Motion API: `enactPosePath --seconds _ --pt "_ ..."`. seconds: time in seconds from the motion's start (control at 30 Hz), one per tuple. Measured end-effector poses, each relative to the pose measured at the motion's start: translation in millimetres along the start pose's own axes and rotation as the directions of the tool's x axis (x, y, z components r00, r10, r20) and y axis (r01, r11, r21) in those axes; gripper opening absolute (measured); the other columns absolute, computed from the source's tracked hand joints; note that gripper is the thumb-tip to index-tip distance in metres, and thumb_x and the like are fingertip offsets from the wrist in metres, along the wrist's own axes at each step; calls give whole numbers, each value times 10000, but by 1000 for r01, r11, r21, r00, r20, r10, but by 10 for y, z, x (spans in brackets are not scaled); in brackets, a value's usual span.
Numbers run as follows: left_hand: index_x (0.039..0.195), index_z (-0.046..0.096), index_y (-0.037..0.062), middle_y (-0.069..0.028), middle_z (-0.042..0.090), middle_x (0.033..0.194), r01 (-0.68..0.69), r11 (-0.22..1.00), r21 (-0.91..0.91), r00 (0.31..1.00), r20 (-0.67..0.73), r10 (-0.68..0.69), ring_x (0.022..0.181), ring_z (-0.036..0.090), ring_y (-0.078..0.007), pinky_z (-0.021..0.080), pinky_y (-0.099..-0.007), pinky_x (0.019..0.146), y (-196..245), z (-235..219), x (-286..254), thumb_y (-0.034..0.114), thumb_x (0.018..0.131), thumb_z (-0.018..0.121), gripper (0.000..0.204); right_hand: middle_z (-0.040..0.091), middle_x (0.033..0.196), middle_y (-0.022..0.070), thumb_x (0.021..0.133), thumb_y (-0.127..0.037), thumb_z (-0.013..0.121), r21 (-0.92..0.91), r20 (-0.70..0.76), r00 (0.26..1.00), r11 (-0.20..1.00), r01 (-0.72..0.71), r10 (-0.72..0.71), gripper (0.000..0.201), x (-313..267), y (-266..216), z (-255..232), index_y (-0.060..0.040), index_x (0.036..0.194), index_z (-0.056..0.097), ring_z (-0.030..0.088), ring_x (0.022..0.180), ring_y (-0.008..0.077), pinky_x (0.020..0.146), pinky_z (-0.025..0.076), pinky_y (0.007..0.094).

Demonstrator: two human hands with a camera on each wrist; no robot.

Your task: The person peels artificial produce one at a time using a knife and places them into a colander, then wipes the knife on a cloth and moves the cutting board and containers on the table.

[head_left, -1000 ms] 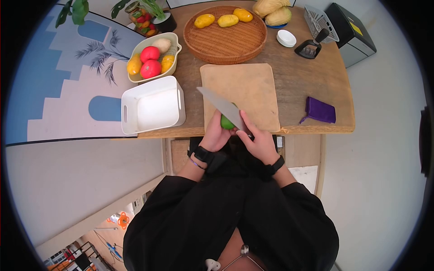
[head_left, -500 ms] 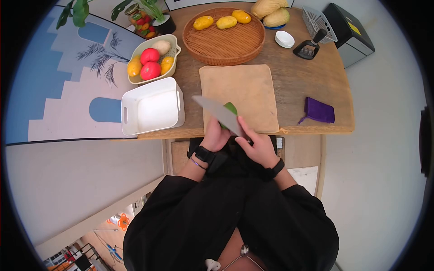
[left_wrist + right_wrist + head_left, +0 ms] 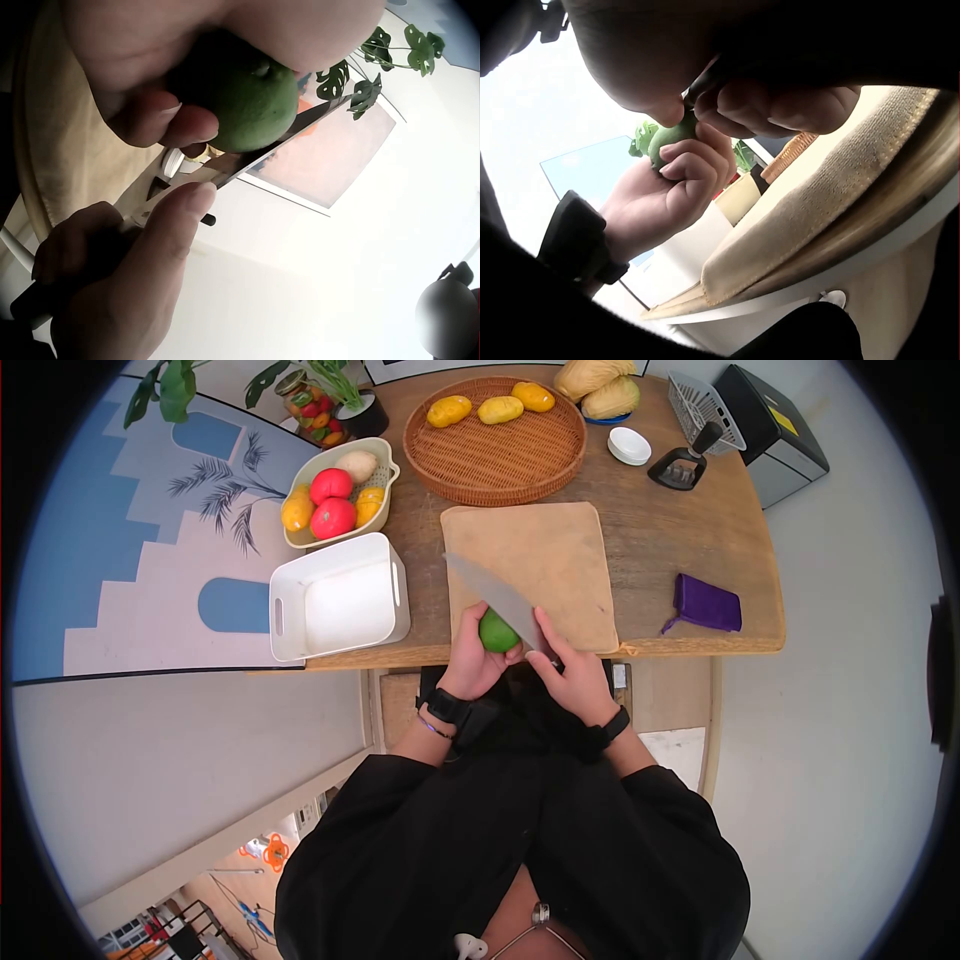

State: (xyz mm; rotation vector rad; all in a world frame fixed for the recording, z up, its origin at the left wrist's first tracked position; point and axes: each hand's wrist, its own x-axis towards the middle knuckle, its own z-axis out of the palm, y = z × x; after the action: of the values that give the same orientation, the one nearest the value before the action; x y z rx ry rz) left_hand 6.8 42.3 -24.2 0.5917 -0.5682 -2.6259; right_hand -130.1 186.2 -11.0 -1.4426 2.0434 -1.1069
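Now left hand (image 3: 473, 665) grips fruit (image 3: 499, 631); basket (image 3: 393, 470) holds produce (image 3: 333, 517).

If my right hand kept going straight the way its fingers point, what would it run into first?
Most likely the green fruit held in the left hand, just ahead of the right hand. The knife overlaps that line; depth there is unclear.

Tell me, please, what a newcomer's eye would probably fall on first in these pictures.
Most likely the long knife, held in the right hand, its blade slanting over the tan mat. Close beside it, near the mat's front edge, the green fruit in the left hand would draw the eye too. After those, perhaps the two red fruits in the pale basket at the left.
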Motion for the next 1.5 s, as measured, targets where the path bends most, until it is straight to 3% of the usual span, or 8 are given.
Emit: enactPosePath --seconds 0.37,0.43,0.53,0.73,0.87,1.1,1.2,1.5 --pt "1194 590 98 -48 657 1013 -30 997 77 999 -37 33 824 605 -182 494 -336 732 -54 -28 53 391 1086 456 340 724 865 173 966 -345 705 92 6 1000 996 10 -11 663 -19 -36 -57 -265 1571 444 719 743 354 675 567 391" --pt "1197 602 82 -78 680 1057 -81 992 98 961 -255 103 945 651 -209 531 -376 850 -71 96 45 456 1071 452 422 715 817 164 965 -361 703 53 38 999 998 25 -27 675 -56 -103 -66 -276 1577 432 709 704 351 647 562 396" --pt "1197 606 79 -92 697 1080 -10 1000 8 999 -31 10 1001 676 -224 549 -409 915 -98 -225 127 468 1072 444 439 704 805 170 941 -332 734 -118 220 975 992 47 -21 729 -92 -190 -17 -255 1590 412 702 680 343 658 557 375" --pt "1179 620 84 -69 685 1027 -34 999 19 972 -230 38 888 650 -216 523 -345 771 -39 -16 33 444 1079 428 420 721 809 156 965 -378 699 37 36 999 999 -8 7 675 -42 -105 91 -292 1577 428 723 726 350 652 570 408" --pt "1139 620 75 -67 644 927 16 1000 21 992 -123 -14 789 571 -226 469 -366 722 19 3 15 411 1069 370 425 742 955 197 978 -335 690 88 26 991 987 -132 130 639 59 -32 -13 -262 1566 449 736 852 372 747 579 408" --pt "1149 627 110 -35 677 1031 -30 999 -41 998 -63 27 892 621 -186 515 -365 779 -56 -98 74 445 1079 423 399 733 902 186 975 -339 692 70 51 997 995 -68 64 657 -28 -34 -35 -274 1575 431 727 794 367 710 570 405" --pt "1136 626 95 -69 682 999 -100 994 34 965 -239 106 902 653 -219 539 -382 841 -153 -142 116 521 1072 421 478 696 785 182 967 -387 692 65 137 991 998 1 -10 694 -91 -86 7 -306 1590 396 694 709 387 655 556 422" --pt "1207 611 95 -97 683 1102 -16 999 34 998 -58 17 1025 668 -212 548 -386 904 -85 -174 73 549 1060 465 499 692 778 174 962 -336 713 -143 226 974 990 17 16 700 -33 -244 -53 -275 1590 412 694 668 365 633 545 400"
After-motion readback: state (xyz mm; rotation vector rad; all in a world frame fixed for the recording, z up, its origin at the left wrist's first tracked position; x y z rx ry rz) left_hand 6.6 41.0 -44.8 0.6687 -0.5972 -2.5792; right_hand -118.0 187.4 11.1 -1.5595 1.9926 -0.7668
